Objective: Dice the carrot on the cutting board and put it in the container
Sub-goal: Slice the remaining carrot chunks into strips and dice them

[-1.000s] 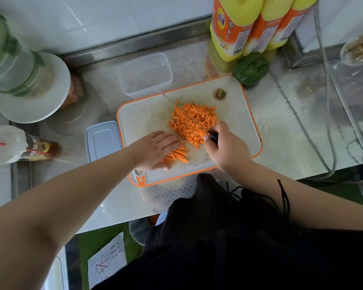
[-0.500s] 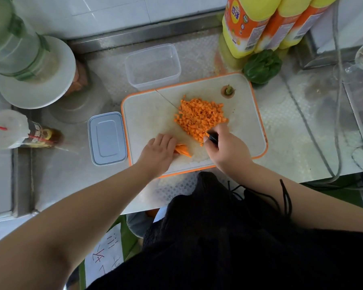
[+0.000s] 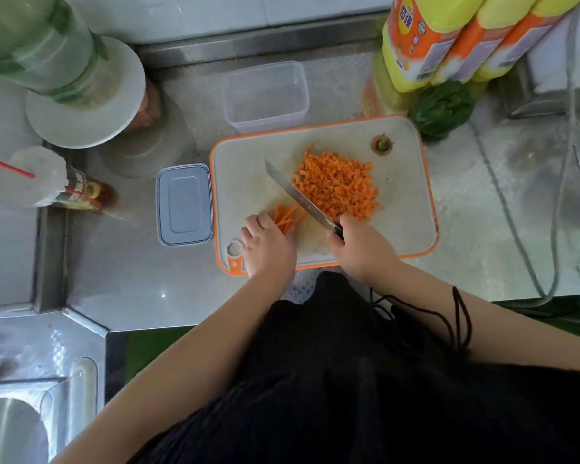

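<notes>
A white cutting board with an orange rim [image 3: 241,162] lies on the steel counter. A pile of diced carrot [image 3: 339,185] covers its middle. A small bundle of carrot strips [image 3: 287,214] lies at the near left, and my left hand [image 3: 268,246] holds their near ends with curled fingers. My right hand [image 3: 362,246] grips the handle of a knife [image 3: 298,197], whose blade runs diagonally between the strips and the dice. The carrot's stem end [image 3: 381,145] sits at the board's far right. A clear plastic container [image 3: 265,95] stands behind the board.
The container's grey lid [image 3: 184,204] lies left of the board. Yellow bottles [image 3: 449,38] and a green pepper [image 3: 442,107] stand far right. A green jar on a white plate [image 3: 81,95] and a cup with a straw [image 3: 37,177] are at the left. A sink [image 3: 14,423] is near left.
My left hand pulled back toward me from lying flat over the carrot strips and now holds their near ends. The knife turned so its flat blade shows beside the strips.
</notes>
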Motion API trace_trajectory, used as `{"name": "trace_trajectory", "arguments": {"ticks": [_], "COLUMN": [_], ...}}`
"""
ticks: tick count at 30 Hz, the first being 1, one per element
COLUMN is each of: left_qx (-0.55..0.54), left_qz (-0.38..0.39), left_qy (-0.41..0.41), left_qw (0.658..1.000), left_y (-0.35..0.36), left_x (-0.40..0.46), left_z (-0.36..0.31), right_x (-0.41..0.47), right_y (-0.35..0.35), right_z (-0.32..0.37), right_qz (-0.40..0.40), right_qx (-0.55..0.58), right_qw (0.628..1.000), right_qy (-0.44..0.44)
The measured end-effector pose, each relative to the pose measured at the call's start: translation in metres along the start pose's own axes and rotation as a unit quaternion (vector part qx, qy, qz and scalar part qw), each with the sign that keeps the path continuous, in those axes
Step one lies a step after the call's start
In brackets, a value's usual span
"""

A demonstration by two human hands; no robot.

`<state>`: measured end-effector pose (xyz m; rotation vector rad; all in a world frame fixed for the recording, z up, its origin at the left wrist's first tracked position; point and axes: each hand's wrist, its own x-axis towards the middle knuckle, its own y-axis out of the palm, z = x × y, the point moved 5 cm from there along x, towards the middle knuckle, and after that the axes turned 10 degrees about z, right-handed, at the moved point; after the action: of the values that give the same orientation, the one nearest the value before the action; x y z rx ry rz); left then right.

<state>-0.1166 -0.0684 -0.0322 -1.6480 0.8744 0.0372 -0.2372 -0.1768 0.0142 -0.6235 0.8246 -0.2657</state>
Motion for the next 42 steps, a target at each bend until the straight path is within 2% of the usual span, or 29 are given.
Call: {"name": "trace_trajectory", "arguments": {"ticks": [8, 13, 15, 17, 20, 24, 28, 36, 40, 42], "left_qx": [-0.026, -0.141, -0.150, -0.123, -0.043, 0.059, 0.054, 0.043, 0.078, 0.124], "left_qz": [0.018, -0.010, -0.027, -0.024, 0.047, 0.086, 0.105, 0.076, 0.079, 0.063], "left_qy": [0.044, 0.076, 0.088, 0.119, 0.183, 0.251, 0.239, 0.228, 0.120, 0.095], "left_qw": [0.999, 0.987, 0.984, 0.985, 0.981, 0.962, 0.964, 0.970, 0.987, 0.986], "left_y": [0.001, -0.003, -0.006, -0.008, -0.008, -0.013, -0.022, -0.027, -0.017, -0.005], "left_x": [-0.012, -0.016, -0.016, -0.013, -0.008, -0.004, 0.012, 0.016, 0.006, -0.001], "left_z": [0.007, 0.016, 0.025, 0.037, 0.056, 0.063, 0.064, 0.046, 0.032, 0.018], "right_x": [0.001, 0.004, 0.004, 0.005, 0.004, 0.004, 0.006, 0.006, 0.006, 0.006], "right_y": [0.004, 0.008, 0.009, 0.010, 0.013, 0.013, 0.009, 0.012, 0.006, 0.006], "right_z": [-0.002, -0.005, -0.006, -0.006, -0.005, -0.007, -0.008, -0.007, -0.008, -0.008], "right_qz": [0.016, 0.029, 0.029, 0.032, 0.048, 0.043, 0.025, 0.049, 0.026, 0.025], "right_qx": [-0.018, -0.027, -0.033, -0.036, -0.037, -0.045, -0.049, -0.022, -0.017, -0.014], "right_qw": [1.000, 0.999, 0.999, 0.999, 0.998, 0.998, 0.998, 0.999, 1.000, 1.000], "right_qy": [0.006, 0.025, 0.024, 0.021, 0.016, 0.013, 0.015, 0.003, 0.002, 0.005]}}
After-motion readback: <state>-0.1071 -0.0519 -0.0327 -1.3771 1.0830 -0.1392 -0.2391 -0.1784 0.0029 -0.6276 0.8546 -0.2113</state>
